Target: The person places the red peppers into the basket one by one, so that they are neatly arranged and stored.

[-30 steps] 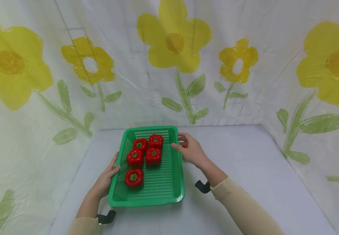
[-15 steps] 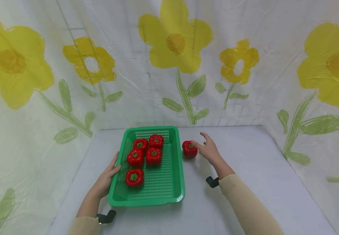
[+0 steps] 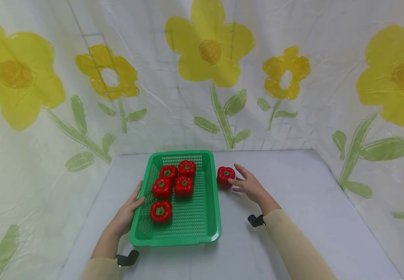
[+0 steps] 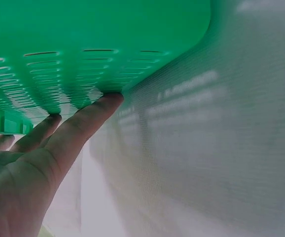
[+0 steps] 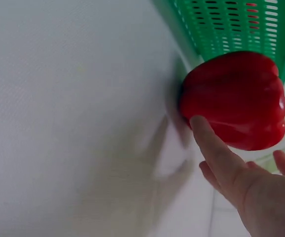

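My left hand (image 3: 125, 214) rests against the left side of a green plastic basket (image 3: 217, 217), thumb at the rim. In the left wrist view its straight fingers (image 4: 78, 131) touch the slotted outer wall. Several red bell peppers (image 3: 161, 212) with green stems sit inside the basket, mostly towards the left and back. One more red bell pepper (image 3: 224, 175) stands on the table just right of the basket. My right hand (image 3: 252, 189) is beside that pepper with fingers spread. In the right wrist view a fingertip (image 5: 199, 123) overlaps the pepper's lower side.
A white-covered table (image 3: 293, 186) lies under everything. White sheeting painted with yellow flowers (image 3: 209, 52) hangs behind and at both sides. A black wrist camera mount (image 3: 256, 221) sticks out from the right wrist, another from the left.
My right hand has moved right, away from the basket's right rim, uncovering the pepper on the table, then lowered slightly beside it. The left hand and basket stay put.
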The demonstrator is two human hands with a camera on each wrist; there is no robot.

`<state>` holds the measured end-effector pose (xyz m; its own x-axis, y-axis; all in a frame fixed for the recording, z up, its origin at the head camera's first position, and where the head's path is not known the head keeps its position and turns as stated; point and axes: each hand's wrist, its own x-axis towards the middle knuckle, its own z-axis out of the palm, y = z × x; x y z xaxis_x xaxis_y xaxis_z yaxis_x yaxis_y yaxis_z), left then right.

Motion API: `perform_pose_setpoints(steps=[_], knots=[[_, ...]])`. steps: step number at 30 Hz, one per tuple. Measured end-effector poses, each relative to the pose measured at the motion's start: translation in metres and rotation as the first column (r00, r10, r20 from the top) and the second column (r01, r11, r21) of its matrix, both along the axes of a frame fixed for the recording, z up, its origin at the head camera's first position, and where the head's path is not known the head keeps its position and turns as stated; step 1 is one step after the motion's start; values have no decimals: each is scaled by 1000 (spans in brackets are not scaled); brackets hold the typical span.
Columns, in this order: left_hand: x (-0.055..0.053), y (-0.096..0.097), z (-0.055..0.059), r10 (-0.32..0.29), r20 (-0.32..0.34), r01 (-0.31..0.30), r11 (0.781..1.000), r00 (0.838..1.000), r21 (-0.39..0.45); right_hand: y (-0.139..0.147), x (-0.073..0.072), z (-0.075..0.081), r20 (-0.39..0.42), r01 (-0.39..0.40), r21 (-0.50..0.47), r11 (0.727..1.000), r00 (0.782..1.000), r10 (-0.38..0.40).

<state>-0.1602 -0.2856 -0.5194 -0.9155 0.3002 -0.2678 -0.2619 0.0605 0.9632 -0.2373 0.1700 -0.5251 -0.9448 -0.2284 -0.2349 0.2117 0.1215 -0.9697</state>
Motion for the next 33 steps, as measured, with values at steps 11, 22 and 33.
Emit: perform_pose_setpoints(steps=[11, 22, 33], knots=[[-1, 1, 1, 1, -1, -1, 1000, 1000, 6, -6, -2, -9, -27, -14, 10, 1000, 1000, 14], [2, -1, -3, 19, 6, -19, 1000, 1000, -6, -10, -2, -4, -35, 62, -6, 998, 997, -62], [-1, 0, -1, 10, 1, -10, 1000, 1000, -14, -5, 6, 28, -109, 99, -10, 995, 989, -100]])
